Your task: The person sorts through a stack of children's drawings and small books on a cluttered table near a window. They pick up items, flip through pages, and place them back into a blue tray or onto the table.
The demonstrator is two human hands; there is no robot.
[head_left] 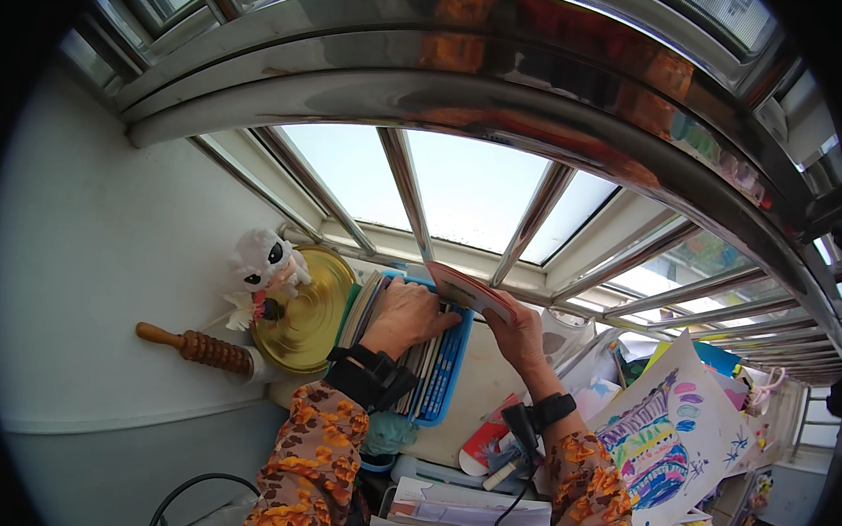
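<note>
My right hand [517, 335] is closed on the near edge of a thin booklet [467, 290] with a reddish cover, held tilted above the right side of a blue basket [452, 379]. Inside the basket stands a row of upright books [428, 373], some pale, some with blue spines. Over their top edges lies my left hand [407, 312], its thumb stretched out to the right, apart from the other fingers. Its fingertips are partly hidden among the books. Both wrists wear black straps with small devices.
Left of the basket are a round gold tin [317, 339], a white plush toy [267, 263] and a wooden roller [197, 350]. Papers and a colourful drawing [664, 438] pile up on the right. Metal window bars [406, 181] rise behind; a crumpled teal bag [390, 436] sits in front.
</note>
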